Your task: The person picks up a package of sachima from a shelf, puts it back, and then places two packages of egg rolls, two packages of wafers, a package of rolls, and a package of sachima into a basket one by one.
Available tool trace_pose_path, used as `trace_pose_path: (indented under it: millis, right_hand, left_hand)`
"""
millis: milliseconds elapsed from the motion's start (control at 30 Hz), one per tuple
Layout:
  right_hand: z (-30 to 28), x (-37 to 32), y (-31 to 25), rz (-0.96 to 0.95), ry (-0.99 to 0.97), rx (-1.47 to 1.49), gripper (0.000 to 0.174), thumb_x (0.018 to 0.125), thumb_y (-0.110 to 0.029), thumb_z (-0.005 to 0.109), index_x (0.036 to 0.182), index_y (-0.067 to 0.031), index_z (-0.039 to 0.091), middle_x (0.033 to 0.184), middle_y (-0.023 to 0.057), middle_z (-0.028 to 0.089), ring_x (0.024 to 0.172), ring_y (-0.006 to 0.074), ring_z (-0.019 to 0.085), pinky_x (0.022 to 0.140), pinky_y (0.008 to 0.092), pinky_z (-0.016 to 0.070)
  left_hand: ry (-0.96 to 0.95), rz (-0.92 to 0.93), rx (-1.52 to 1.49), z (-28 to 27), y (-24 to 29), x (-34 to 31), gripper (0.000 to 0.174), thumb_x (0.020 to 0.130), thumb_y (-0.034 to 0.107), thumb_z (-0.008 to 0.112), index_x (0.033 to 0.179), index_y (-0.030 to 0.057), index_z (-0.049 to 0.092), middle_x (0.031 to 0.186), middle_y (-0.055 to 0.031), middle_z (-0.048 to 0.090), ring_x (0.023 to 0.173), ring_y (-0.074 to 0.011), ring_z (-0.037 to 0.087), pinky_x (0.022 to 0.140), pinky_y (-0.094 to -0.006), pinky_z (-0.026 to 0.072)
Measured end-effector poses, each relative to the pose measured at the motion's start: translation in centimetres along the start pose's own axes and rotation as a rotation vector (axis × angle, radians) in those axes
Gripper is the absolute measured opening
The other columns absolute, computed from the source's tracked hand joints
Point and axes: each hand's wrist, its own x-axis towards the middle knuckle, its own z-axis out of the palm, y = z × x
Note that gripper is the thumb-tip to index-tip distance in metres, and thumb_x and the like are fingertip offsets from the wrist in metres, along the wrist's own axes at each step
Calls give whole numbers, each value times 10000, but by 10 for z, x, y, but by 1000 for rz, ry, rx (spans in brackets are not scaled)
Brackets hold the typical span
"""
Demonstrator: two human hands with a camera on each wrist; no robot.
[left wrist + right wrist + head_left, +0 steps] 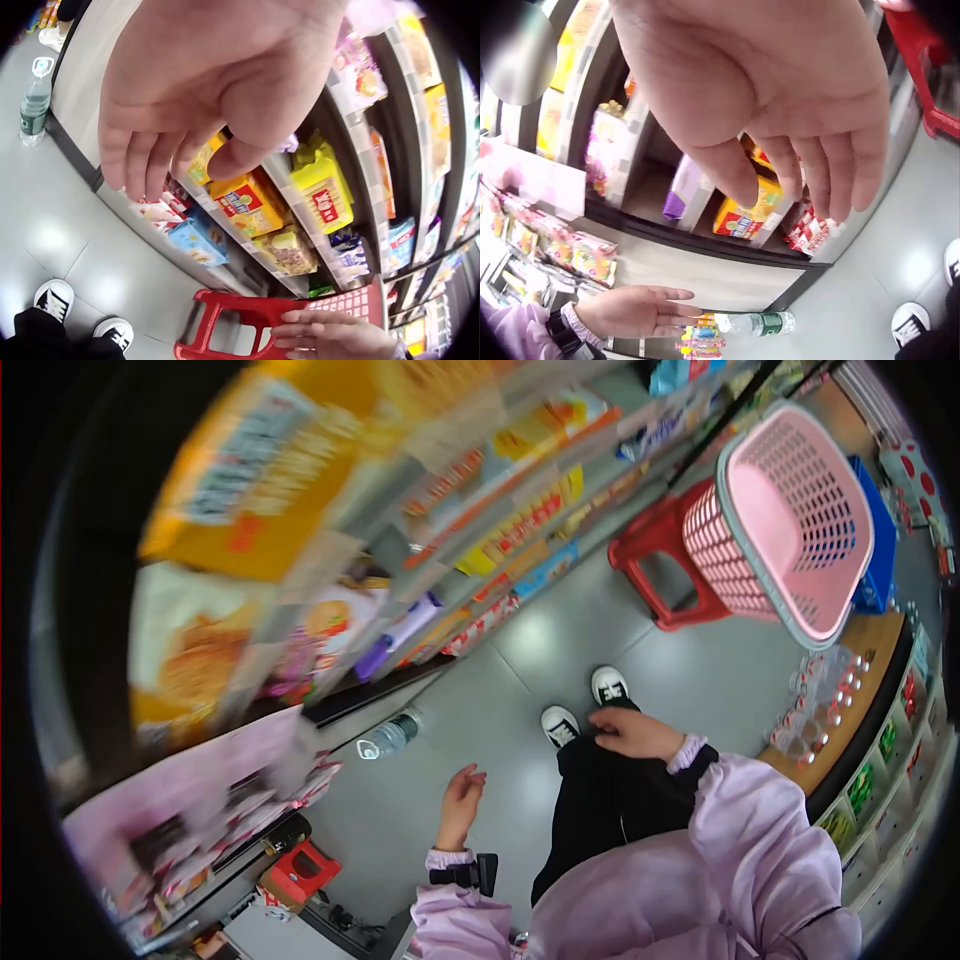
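Observation:
My left hand [461, 806] hangs over the grey floor with relaxed fingers and holds nothing. It is nearest to a clear water bottle [391, 734] lying on the floor by the shelf base. My right hand [642, 734] is held out in front of my dark trousers, also holding nothing. In the left wrist view the left palm [225, 82] spans the top, with shelves of packaged snacks behind it. The right wrist view has the right palm [772, 82] in front of similar shelves, its fingers straight and spread a little.
Snack shelves [500, 500] run along the left. Further ahead a pink basket [705, 525] sits on a red stool [645, 555], beside a blue crate [877, 560]. Several clear bottles [815, 705] stand on a wooden ledge [872, 650] at right. A red box [300, 872] is at lower left.

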Motion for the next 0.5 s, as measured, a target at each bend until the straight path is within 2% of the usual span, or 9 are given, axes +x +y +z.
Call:
trace_pose_path:
  millis: [33,100,133,200,267,333,400,500]
  right_hand:
    - [8,15,21,16,77,52,382,771,-176,563,1087,32,515,951,193,586,876,325,570,776,357,443]
    - [15,46,60,50,193,120,408,762,-165,573,1114,27,495,928,189,588,855,317,578,743,358,450]
    - [17,63,81,149,166,151,419,765,-165,576,1123,33,487,959,198,588,897,309,578,781,344,453]
    - [29,91,124,195,256,256,439,771,-159,572,1145,44,465,1015,207,577,938,291,579,813,328,454]
    - [29,116,145,227,263,290,450,773,-145,568,1161,50,447,1057,208,563,945,281,583,820,323,459]
    - [35,141,177,237,249,330,464,767,-138,572,1171,47,437,1074,206,556,924,278,589,799,328,466]
    - [40,165,206,236,238,272,510,736,-168,597,1168,52,438,1054,208,561,882,297,590,780,337,465]
    - [54,203,251,131,253,194,542,734,-209,592,1181,53,434,1104,222,529,950,325,554,831,348,439]
  left_hand:
    - [-32,-31,8,1,-10,19,400,848,147,463,1229,33,424,1105,-126,552,1013,-195,524,844,-307,424]
    - [16,-87,-63,13,-28,60,425,849,159,477,1245,27,399,1126,-128,539,1038,-204,512,860,-319,416]
    - [51,-124,-98,18,-37,77,439,849,164,484,1254,25,387,1137,-128,533,1050,-208,506,868,-325,412]
    - [106,-103,-149,28,-55,115,449,862,158,476,1268,12,353,1144,-128,522,1050,-193,496,863,-322,413]
    - [166,-105,-196,35,-75,158,469,865,167,480,1278,2,330,1157,-125,511,1065,-190,482,876,-330,403]
    - [226,-127,-217,41,-93,198,505,861,207,494,1288,5,316,1184,-114,500,1104,-208,464,921,-359,374]
    - [229,-86,-391,40,-111,233,522,864,205,486,1304,2,291,1214,-121,480,1143,-217,438,941,-355,354]
    - [338,-19,-323,41,-130,284,539,864,219,473,1322,27,266,1281,-114,415,1202,-218,371,976,-373,304]
